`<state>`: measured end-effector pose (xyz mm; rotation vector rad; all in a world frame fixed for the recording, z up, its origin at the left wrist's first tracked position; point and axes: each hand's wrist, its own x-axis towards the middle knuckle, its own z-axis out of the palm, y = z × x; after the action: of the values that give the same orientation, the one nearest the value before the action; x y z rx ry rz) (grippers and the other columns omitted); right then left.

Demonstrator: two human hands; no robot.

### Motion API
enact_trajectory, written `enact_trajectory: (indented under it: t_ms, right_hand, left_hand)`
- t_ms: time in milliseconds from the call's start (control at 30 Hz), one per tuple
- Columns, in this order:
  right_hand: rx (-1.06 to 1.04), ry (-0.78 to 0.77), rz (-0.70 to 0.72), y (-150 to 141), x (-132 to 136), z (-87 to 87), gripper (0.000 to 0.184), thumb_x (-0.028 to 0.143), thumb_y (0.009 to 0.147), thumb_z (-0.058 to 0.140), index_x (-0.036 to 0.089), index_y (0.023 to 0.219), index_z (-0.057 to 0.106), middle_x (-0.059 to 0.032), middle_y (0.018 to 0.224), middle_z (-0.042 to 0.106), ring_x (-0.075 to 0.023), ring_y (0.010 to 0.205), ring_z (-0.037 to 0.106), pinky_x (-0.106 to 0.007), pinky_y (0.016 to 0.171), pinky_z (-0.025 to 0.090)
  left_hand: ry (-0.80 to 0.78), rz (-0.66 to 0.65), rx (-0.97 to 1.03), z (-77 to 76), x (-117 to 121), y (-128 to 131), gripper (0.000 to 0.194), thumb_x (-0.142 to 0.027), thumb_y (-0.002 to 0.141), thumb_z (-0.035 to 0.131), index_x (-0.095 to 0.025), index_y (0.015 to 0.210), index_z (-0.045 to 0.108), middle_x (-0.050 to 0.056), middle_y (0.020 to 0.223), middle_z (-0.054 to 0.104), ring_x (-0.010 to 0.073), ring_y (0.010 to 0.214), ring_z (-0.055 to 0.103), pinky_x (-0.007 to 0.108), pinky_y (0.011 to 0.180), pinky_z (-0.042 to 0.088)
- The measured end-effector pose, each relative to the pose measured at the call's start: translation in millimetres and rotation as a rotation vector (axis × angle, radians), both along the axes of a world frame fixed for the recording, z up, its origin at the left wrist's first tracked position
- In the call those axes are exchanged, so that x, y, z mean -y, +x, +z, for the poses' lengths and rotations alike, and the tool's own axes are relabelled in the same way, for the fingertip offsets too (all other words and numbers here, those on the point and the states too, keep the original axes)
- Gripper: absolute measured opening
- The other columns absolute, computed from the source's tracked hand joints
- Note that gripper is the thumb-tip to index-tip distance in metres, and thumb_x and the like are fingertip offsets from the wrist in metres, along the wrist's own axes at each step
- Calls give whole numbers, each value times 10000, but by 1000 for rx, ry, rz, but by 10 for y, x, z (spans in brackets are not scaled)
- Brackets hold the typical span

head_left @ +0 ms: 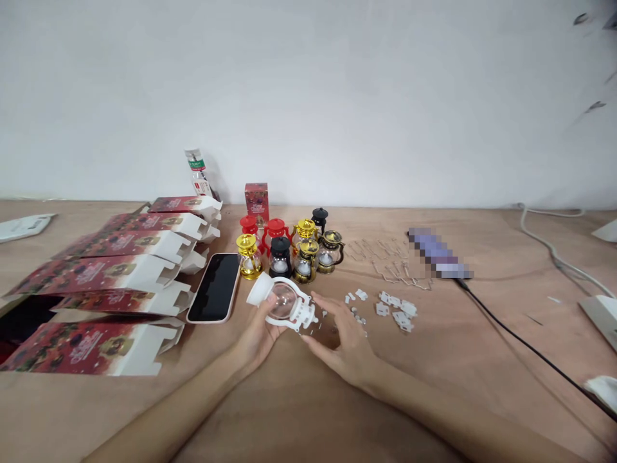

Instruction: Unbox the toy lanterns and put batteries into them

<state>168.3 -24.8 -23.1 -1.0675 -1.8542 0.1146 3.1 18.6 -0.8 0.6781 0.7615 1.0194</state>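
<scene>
A small white toy lantern [284, 301] with a clear middle lies tilted in my left hand [263, 331], its base to the left and its top to the right. The left fingers are closed around its body. Beside the lantern's top, my right hand [344, 341] is open, thumb and fingers apart; I cannot tell whether a fingertip touches it. Right behind stand several finished-looking lanterns: gold [249, 256], black [280, 256], red [276, 233] and bronze [330, 251]. Small round pieces [357, 314] and white plastic pieces [398, 307] lie right of the right hand.
Several red printed boxes [91, 273] with raised flaps lie at left, next to a dark-screened phone [214, 288]. An upright red box [257, 202] and a bottle [196, 170] stand near the wall. Thin wire pieces [398, 270] lie before a pixelated device [438, 254] with a black cable [520, 350].
</scene>
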Motion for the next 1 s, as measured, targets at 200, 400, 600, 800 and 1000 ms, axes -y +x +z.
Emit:
enact_trajectory:
  t_ms: [200, 400, 600, 800, 1000]
  right_hand:
    - [3, -65, -69, -7, 18, -66, 518, 286, 817, 590, 214, 1293, 398, -128, 1218, 607, -273, 1057, 622, -438, 838, 556]
    - [-16, -171, -34, -5, 11, -121, 503, 302, 811, 603, 202, 1258, 396, -140, 1196, 622, -263, 1060, 630, -414, 834, 565]
    - [-95, -328, 21, 6, 9, -81, 483, 289, 778, 636, 198, 1205, 429, -130, 1171, 633, -262, 1058, 631, -423, 867, 549]
    - [-210, -271, 70, -19, 18, -87, 500, 269, 790, 620, 195, 1235, 403, -136, 1170, 628, -235, 1019, 652, -378, 850, 567]
    - [-242, -279, 97, -24, 14, -82, 490, 264, 801, 608, 184, 1237, 400, -132, 1150, 638, -221, 1031, 647, -360, 867, 562]
  left_hand:
    - [-23, 1, 25, 4, 11, -4, 460, -441, 600, 779, -180, 956, 648, 64, 977, 718, 249, 995, 642, 320, 797, 525]
    - [-23, 13, 6, 0, 18, -5, 484, -424, 608, 780, -167, 993, 638, 79, 1009, 709, 263, 1024, 631, 336, 810, 529]
    - [-60, 36, 8, -4, 43, 8, 489, -385, 599, 798, -154, 998, 633, 89, 1018, 707, 267, 1028, 630, 360, 847, 523]
    - [-56, 13, 42, 5, 41, 6, 414, -349, 638, 780, -154, 978, 648, 92, 1011, 709, 260, 984, 649, 336, 805, 533]
    - [-45, -13, 73, 6, 42, 5, 338, -308, 700, 742, -148, 985, 656, 93, 965, 719, 243, 924, 667, 327, 781, 533]
